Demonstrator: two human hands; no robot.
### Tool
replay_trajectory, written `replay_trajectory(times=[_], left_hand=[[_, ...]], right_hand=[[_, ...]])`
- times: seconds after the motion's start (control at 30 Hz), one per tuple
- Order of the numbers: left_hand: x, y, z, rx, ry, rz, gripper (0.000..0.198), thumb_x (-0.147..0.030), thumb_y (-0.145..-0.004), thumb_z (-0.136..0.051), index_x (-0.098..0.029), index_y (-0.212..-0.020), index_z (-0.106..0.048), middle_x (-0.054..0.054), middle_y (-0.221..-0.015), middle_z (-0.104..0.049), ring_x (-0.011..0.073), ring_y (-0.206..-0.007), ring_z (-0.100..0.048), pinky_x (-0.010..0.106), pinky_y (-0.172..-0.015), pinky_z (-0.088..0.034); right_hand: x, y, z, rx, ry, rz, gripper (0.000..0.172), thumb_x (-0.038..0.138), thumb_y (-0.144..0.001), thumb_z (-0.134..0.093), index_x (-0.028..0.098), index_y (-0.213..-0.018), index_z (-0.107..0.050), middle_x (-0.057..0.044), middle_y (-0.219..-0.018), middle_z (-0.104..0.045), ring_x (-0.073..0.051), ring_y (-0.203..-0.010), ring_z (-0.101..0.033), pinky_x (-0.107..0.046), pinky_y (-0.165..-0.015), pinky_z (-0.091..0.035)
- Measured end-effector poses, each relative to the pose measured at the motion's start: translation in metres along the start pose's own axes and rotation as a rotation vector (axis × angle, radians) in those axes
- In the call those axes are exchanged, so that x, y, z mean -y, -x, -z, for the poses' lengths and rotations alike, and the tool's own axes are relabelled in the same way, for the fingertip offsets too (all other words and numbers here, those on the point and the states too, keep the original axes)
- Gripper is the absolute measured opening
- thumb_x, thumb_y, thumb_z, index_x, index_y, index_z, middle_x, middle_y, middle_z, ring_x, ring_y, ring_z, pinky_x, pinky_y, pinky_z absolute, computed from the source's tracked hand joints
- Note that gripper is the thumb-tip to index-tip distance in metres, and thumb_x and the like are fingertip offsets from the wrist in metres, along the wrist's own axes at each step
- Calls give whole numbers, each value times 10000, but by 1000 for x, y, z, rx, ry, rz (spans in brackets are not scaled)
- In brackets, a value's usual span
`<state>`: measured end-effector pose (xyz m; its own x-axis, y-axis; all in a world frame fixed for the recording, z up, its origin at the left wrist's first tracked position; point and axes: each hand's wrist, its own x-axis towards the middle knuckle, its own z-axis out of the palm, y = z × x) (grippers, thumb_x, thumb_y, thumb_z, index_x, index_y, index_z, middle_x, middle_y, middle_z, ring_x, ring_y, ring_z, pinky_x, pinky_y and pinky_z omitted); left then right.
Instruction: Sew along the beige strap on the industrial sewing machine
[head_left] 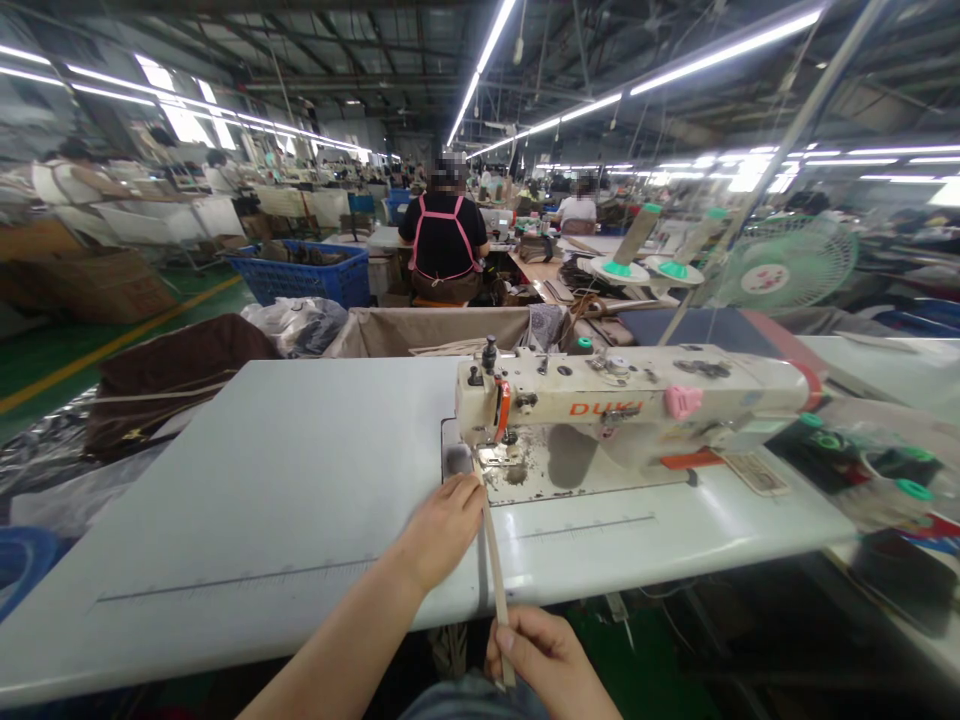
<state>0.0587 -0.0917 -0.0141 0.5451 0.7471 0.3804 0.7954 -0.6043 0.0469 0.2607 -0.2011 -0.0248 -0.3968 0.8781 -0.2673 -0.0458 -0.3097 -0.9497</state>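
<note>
A narrow beige fabric strip (493, 560) runs from the needle area of the white sewing machine (555, 400) down over the table's front edge. Close to the presser foot, my left hand (448, 525) lies on the strip with its fingers bent together, pressing it at the machine bed. Below the table edge, my right hand (536, 655) pinches the strip between thumb and fingers. The strip looks taut and straight between both hands. My left fingertips are partly hidden beside the needle plate.
The white table (300, 480) has a printed ruler line. Thread cones (637, 235) and a green fan (787, 265) stand behind the machine. A beige fabric bin (435, 328) adjoins the table's far edge. Ahead sits a person (446, 235) in pink straps; a blue basket (304, 272) is leftward.
</note>
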Motion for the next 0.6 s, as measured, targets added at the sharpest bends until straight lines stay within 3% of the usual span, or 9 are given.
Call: replay_trajectory(times=[0.17,0.27,0.37,0.43,0.6], left_hand=[[0,-1,4,-10,-104,-80,214,-117,-1037,-522,-120,-1215,-641,106,-1254,-692,262,-1262,-641,391,-1195,-489],[0,-2,5,-10,-168,-123,220,-106,-1042,-503,-127,-1186,-668,97,-1242,-709,258,-1261,-646,383,-1194,-488],[0,-2,7,-4,-168,-127,221,-100,-1045,-492,-140,-1163,-674,88,-1201,-722,251,-1233,-664,392,-1195,-494],[0,-3,6,-18,-136,-98,228,-104,-1049,-482,-145,-1188,-658,95,-1219,-720,247,-1233,-671,404,-1190,-503],[0,-3,5,-26,-75,-65,204,-122,-1043,-516,-134,-1207,-637,104,-1241,-711,252,-1246,-670,386,-1179,-516]], right_hand=[[26,2,-2,54,197,56,490,649,-795,-825,175,-708,-734,-7,-708,-614,-185,-725,-551,-321,-708,-423],[36,0,-3,-14,267,66,421,586,-800,-838,171,-759,-785,-20,-753,-638,-201,-768,-575,-334,-746,-438],[29,-6,-4,-71,118,36,496,670,-807,-814,190,-932,-821,-40,-818,-716,-207,-789,-616,-342,-779,-479],[19,-11,-4,-74,-24,-26,600,754,-764,-812,197,-989,-802,-29,-764,-728,-186,-712,-613,-321,-715,-489],[3,-11,-3,-66,-92,-101,612,779,-761,-804,171,-826,-776,-30,-678,-718,-160,-630,-608,-285,-642,-484]])
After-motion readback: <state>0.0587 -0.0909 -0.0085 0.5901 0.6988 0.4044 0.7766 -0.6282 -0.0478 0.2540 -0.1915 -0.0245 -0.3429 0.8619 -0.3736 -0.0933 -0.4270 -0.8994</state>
